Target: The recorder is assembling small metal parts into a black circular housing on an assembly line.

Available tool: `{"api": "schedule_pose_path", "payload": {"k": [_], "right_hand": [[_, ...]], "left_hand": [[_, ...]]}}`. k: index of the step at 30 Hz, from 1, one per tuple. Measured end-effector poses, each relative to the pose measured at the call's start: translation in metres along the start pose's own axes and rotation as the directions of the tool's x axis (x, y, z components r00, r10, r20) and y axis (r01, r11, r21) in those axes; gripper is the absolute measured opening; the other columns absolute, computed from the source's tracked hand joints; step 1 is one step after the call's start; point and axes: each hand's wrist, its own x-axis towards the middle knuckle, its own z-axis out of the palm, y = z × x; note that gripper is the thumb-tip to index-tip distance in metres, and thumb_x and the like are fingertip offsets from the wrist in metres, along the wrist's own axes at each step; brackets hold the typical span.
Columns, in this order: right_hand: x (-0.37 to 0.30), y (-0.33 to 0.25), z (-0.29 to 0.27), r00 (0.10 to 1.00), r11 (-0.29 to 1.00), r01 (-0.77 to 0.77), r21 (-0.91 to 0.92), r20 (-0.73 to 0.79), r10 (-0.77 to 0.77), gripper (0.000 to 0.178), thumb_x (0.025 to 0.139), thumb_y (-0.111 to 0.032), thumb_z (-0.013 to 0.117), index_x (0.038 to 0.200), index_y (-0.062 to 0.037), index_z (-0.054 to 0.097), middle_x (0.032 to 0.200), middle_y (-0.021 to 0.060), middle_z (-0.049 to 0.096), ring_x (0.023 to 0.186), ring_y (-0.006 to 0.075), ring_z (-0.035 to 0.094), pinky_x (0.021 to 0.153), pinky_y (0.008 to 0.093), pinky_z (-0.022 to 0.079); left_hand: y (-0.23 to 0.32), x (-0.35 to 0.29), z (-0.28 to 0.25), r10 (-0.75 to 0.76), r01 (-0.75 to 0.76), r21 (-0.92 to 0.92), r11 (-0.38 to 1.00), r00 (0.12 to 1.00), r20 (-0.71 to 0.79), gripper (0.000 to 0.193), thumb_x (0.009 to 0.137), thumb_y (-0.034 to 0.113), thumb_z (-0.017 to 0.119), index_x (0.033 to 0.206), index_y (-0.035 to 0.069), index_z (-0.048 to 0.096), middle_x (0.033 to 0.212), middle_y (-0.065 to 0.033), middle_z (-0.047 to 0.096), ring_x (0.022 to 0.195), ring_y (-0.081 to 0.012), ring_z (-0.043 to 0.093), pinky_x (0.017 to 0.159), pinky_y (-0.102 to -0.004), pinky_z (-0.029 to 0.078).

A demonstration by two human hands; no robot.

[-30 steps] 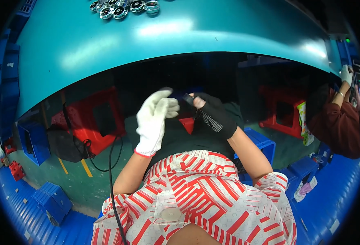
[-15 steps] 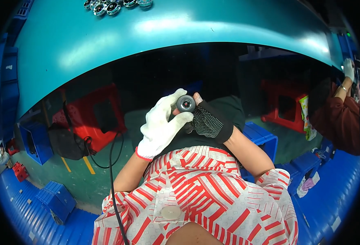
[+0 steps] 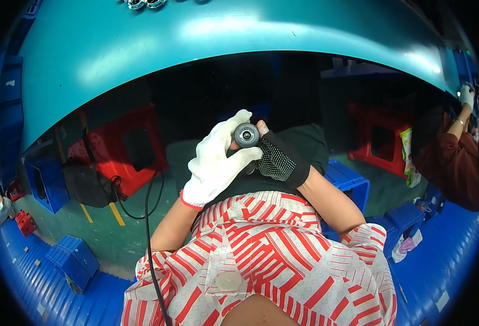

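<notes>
A: Left hand, quick?
B: The left hand (image 3: 212, 160), in a white glove, is grasping a dark wheel (image 3: 239, 136): forefinger is curving along the far side of the rim, thumb along the near side.
A: Wheel's place?
B: It is sitting between the two hands, at the left hand's fingertips, its shiny centre facing the camera.
A: Right hand?
B: The right hand (image 3: 280, 160), in a black fingerless glove with pale dots, is curling just right of the wheel, thumb pointing away from the body. Most fingers are hiding underneath; cannot tell if it is gripping anything.
A: Surroundings?
B: A teal table (image 3: 141, 62) is stretching beyond both hands; shiny round parts (image 3: 155, 3) are lying on it, well ahead of the left hand. A red stool (image 3: 106, 160) and a black bag (image 3: 84, 190) are standing left of the left hand. Right of the right hand, a blue crate (image 3: 343, 173) is resting nearby, another red stool (image 3: 380, 166) farther out.
</notes>
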Motion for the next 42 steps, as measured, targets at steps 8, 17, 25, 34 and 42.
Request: {"api": "schedule_pose_path", "payload": {"k": [8, 17, 25, 34, 42], "right_hand": [[0.006, 0.009, -0.007, 0.998, 0.999, 0.022, -0.033, 0.068, -0.020, 0.051, 0.094, -0.052, 0.042, 0.118, -0.0079, 0.054, 0.106, 0.0085, 0.061, 0.094, 0.0165, 0.061, 0.075, 0.0267, 0.053], [0.011, -0.005, 0.000, 0.993, 0.985, 0.044, -0.167, -0.098, -0.061, 0.040, 0.095, -0.043, 0.050, 0.103, -0.0060, 0.062, 0.096, 0.0034, 0.063, 0.089, 0.0120, 0.058, 0.077, 0.0268, 0.048], [-0.017, -0.071, 0.015, 0.725, -0.389, 0.223, -0.894, 0.419, -0.547, 0.036, 0.085, -0.039, 0.060, 0.089, -0.0037, 0.067, 0.079, 0.0141, 0.064, 0.074, 0.0312, 0.063, 0.064, 0.0404, 0.050], [0.022, -0.307, 0.065, 0.036, -0.722, -0.228, -0.653, 0.735, -0.677, 0.025, 0.086, -0.024, 0.060, 0.102, -0.0044, 0.063, 0.095, 0.0168, 0.062, 0.087, 0.0300, 0.060, 0.076, 0.0395, 0.047], [0.105, -0.397, 0.063, -0.009, -0.533, 0.012, -0.846, 0.533, -0.846, 0.040, 0.093, -0.028, 0.046, 0.124, -0.0027, 0.052, 0.122, 0.0192, 0.054, 0.109, 0.0320, 0.052, 0.095, 0.0383, 0.041]], "left_hand": [[-0.008, -0.001, -0.005, 0.085, -0.083, 0.093, 0.992, 0.996, -0.010, 0.058, 0.068, 0.018, 0.079, 0.119, 0.003, 0.057, 0.108, -0.0142, 0.063, 0.082, -0.0234, 0.065, 0.076, -0.0300, 0.052], [-0.018, 0.002, 0.001, -0.083, 0.078, -0.145, 0.986, 0.996, -0.030, 0.061, 0.072, 0.011, 0.074, 0.127, -0.001, 0.049, 0.117, -0.0188, 0.057, 0.103, -0.0271, 0.061, 0.090, -0.0339, 0.048], [-0.036, 0.013, -0.017, -0.286, 0.261, -0.159, 0.952, 0.945, -0.160, 0.047, 0.080, -0.003, 0.063, 0.126, 0.000, 0.051, 0.111, -0.0089, 0.060, 0.100, -0.0150, 0.057, 0.089, -0.0285, 0.045], [-0.020, 0.025, -0.002, -0.293, 0.295, 0.031, 0.955, 0.955, -0.055, 0.033, 0.078, 0.007, 0.069, 0.110, -0.001, 0.062, 0.094, -0.0069, 0.066, 0.083, -0.0114, 0.059, 0.076, -0.0256, 0.048], [-0.011, 0.032, 0.012, -0.299, 0.306, -0.241, 0.921, 0.952, 0.064, 0.050, 0.081, -0.002, 0.058, 0.128, -0.010, 0.045, 0.112, -0.0132, 0.059, 0.101, -0.0169, 0.056, 0.091, -0.0257, 0.042]]}}
